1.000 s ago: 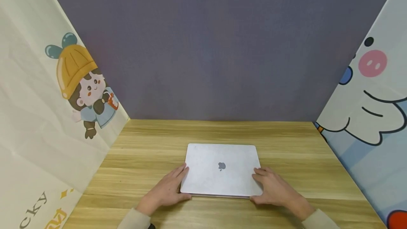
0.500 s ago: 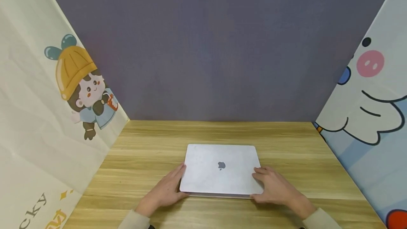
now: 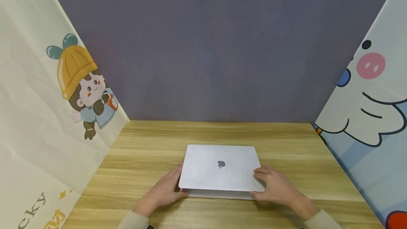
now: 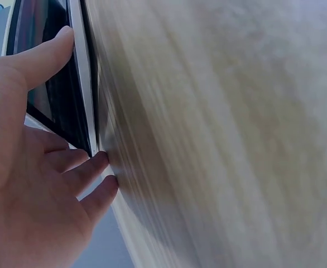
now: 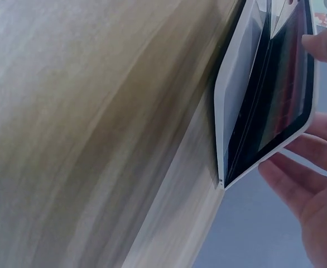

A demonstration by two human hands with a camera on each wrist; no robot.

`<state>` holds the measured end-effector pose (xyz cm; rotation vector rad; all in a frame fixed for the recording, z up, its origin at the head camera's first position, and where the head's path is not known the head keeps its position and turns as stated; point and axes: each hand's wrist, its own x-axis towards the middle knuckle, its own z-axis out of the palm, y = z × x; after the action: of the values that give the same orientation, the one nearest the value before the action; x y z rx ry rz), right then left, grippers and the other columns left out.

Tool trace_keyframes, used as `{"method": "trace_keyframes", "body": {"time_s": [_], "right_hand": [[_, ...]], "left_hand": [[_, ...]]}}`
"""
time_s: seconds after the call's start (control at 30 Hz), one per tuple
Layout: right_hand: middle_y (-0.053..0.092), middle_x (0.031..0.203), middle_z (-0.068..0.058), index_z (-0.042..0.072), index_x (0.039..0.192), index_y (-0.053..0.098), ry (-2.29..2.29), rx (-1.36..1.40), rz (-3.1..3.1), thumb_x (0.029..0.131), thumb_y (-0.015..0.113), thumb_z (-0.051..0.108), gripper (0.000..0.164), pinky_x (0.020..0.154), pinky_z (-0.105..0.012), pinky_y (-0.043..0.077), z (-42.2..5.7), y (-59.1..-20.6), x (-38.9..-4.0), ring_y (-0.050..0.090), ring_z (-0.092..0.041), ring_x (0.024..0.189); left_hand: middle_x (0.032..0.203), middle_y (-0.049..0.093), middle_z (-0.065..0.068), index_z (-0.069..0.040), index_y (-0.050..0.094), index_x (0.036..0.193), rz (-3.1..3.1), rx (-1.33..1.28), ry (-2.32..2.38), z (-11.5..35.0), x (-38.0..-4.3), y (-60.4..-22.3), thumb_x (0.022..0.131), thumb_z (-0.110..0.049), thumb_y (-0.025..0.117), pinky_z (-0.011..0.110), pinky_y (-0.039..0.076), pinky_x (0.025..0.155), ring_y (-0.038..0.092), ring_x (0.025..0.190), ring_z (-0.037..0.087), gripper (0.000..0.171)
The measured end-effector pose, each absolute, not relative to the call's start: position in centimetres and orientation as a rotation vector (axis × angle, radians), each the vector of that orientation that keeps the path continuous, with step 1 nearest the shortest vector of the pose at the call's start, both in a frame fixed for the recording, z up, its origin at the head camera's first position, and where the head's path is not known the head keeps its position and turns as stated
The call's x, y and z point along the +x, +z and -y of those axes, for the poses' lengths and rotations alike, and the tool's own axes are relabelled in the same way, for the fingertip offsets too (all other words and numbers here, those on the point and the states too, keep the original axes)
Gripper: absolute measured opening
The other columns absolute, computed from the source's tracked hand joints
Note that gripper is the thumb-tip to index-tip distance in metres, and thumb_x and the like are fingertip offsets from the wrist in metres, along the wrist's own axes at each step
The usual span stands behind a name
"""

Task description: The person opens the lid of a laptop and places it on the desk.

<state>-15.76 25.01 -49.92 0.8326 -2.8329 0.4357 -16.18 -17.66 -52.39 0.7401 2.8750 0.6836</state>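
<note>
A silver laptop (image 3: 219, 172) rests on the wooden table, its lid raised a little at the near side. The base shows as a pale strip under the lid, and the dark screen (image 5: 289, 84) shows inside the gap in the right wrist view. My right hand (image 3: 275, 185) holds the lid's right edge, thumb at the screen side and fingertips on the outer face. My left hand (image 3: 163, 190) lies along the laptop's left side. Its thumb (image 4: 49, 53) reaches the base's front corner, and its nearly straight fingertips (image 4: 99, 159) touch down beside the base near the hinge.
The wooden table (image 3: 152, 144) meets a dark grey panel (image 3: 219, 52) at the back. A cream printed panel (image 3: 28, 98) with a cartoon child stands on the left. At the right rises a white and blue panel (image 3: 388, 123) with a cartoon snout.
The lid's near edge has risen off the base, opening a gap. My left fingers have slid off the lid to the laptop's side. The right hand stays at the right edge.
</note>
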Motion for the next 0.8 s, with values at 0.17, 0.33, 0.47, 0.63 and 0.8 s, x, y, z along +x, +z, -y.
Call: {"method": "trace_keyframes", "body": {"time_s": [0.17, 0.33, 0.47, 0.63, 0.8], "right_hand": [[0.070, 0.107, 0.002, 0.010, 0.099, 0.079, 0.437, 0.840, 2.753, 0.071, 0.084, 0.054, 0.052, 0.087, -0.046, 0.058, -25.2, -50.1, -15.8, 0.066, -0.024, 0.103], [0.070, 0.101, 0.005, 0.012, 0.093, 0.079, 0.447, 0.885, 2.642, 0.068, 0.087, 0.050, 0.046, 0.081, -0.039, 0.060, -25.4, -50.2, -16.2, 0.067, -0.018, 0.095], [0.070, 0.099, 0.007, 0.013, 0.091, 0.079, 0.473, 0.880, 2.602, 0.067, 0.089, 0.047, 0.043, 0.077, -0.036, 0.060, -25.5, -50.2, -16.5, 0.067, -0.016, 0.092], [0.070, 0.096, 0.011, 0.016, 0.088, 0.077, 0.541, 0.862, 2.563, 0.065, 0.090, 0.041, 0.036, 0.075, -0.033, 0.060, -25.5, -49.8, -16.8, 0.067, -0.012, 0.090], [0.068, 0.091, 0.014, 0.020, 0.084, 0.073, 0.600, 0.880, 2.463, 0.062, 0.090, 0.035, 0.032, 0.068, -0.026, 0.056, -25.4, -49.1, -17.3, 0.062, -0.006, 0.083]], "left_hand": [[0.164, 0.027, 0.022, -0.002, 0.024, 0.160, -2.871, 0.758, 0.692, 17.7, -16.1, -52.5, 0.089, -0.056, 0.071, 0.057, 0.032, 0.117, 0.032, 0.148, 0.039, 0.101], [0.163, 0.031, 0.020, -0.004, 0.030, 0.159, -2.885, 0.802, 0.642, 17.3, -16.2, -52.4, 0.089, -0.049, 0.073, 0.055, 0.033, 0.117, 0.035, 0.147, 0.037, 0.094], [0.159, 0.038, 0.019, -0.004, 0.036, 0.156, -2.877, 0.779, 0.600, 17.1, -16.3, -52.2, 0.089, -0.046, 0.074, 0.059, 0.035, 0.114, 0.040, 0.143, 0.039, 0.088], [0.158, 0.040, 0.019, -0.003, 0.037, 0.156, -2.870, 0.745, 0.563, 17.0, -16.3, -51.9, 0.089, -0.046, 0.073, 0.061, 0.038, 0.110, 0.041, 0.142, 0.039, 0.087], [0.155, 0.043, 0.021, -0.001, 0.040, 0.154, -2.902, 0.784, 0.525, 16.9, -16.2, -51.8, 0.088, -0.046, 0.073, 0.060, 0.042, 0.107, 0.044, 0.139, 0.039, 0.087]]}}
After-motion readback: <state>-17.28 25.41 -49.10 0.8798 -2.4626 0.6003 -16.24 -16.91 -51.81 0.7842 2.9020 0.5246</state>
